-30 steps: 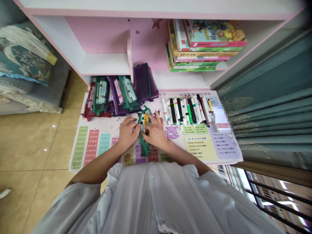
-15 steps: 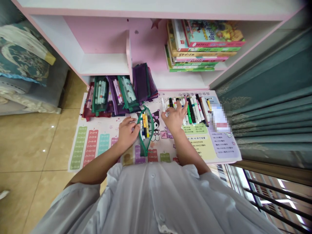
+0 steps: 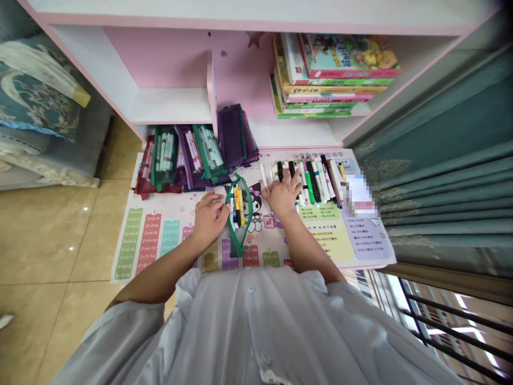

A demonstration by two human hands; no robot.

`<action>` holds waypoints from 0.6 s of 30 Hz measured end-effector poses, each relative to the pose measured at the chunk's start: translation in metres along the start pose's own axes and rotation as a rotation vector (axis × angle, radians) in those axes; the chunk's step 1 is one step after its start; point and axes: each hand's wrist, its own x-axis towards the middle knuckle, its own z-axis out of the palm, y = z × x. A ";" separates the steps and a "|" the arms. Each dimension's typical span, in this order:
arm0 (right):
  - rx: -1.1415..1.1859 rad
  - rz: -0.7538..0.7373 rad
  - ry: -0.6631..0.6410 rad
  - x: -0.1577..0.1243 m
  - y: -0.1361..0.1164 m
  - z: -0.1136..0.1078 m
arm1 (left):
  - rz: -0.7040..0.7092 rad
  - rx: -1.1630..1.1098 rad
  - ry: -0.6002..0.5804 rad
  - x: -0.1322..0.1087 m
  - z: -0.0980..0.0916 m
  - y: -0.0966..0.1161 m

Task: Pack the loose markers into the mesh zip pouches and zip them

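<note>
Head view, left hand (image 3: 208, 219) against green mesh pouch (image 3: 238, 216) of markers (image 3: 237, 207), grip unclear, right hand (image 3: 282, 195) spread open on loose markers (image 3: 315, 179)

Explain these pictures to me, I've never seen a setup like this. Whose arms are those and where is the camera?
There's no machine here: these are a person's own bare hands, filmed by a camera worn on their head, looking forward and down, so every picture comes from that one view. On a printed times-table mat lies a green-edged mesh pouch with markers inside. The left hand touches the pouch's edge, and the right hand rests on a row of markers. More mesh pouches sit beyond.
</note>
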 end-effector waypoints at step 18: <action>0.490 -0.295 -0.206 -0.040 -0.026 -0.068 | -0.018 0.001 -0.002 -0.001 0.000 0.002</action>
